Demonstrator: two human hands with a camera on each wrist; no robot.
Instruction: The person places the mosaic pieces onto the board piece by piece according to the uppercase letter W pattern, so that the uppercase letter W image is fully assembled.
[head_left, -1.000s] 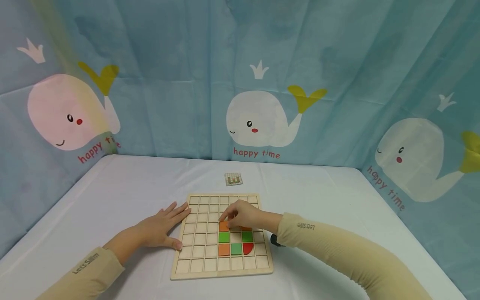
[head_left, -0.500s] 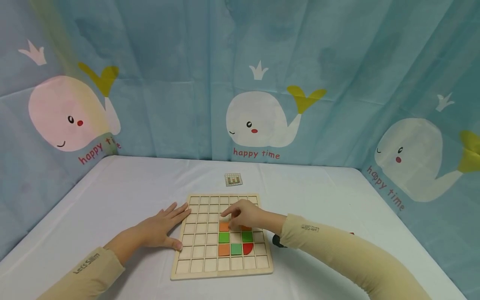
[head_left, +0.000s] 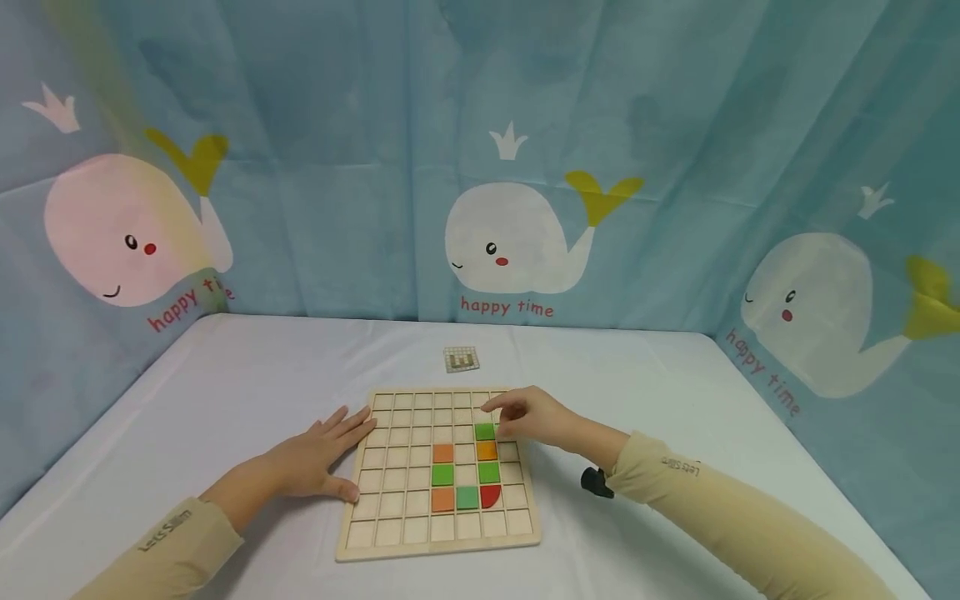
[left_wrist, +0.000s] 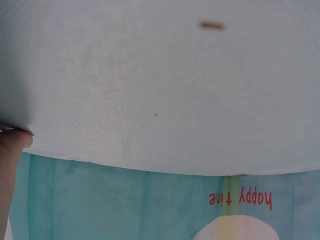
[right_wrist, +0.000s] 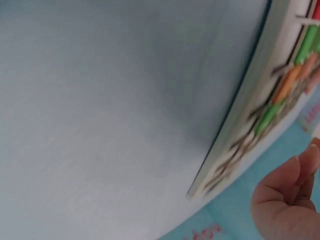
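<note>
A wooden grid board lies on the table with coloured flat tiles in its squares. Its left tile column has an orange tile, a green tile and another orange one below. A teal tile links to a red quarter-round tile; above that stand green, orange and green tiles. My left hand rests with spread fingers at the board's left edge. My right hand hovers by the upper green tile, index finger extended; the right wrist view shows its thumb near the fingers, nothing visible between them.
Behind the board lies a small pattern card with a grid and a figure on it. A small black object shows under the right forearm. A blue whale-print curtain encloses the white table.
My right hand has left the left-column orange tile and moved rightward to the upper right column, uncovering the green and orange tiles there. The left hand keeps its place on the board.
</note>
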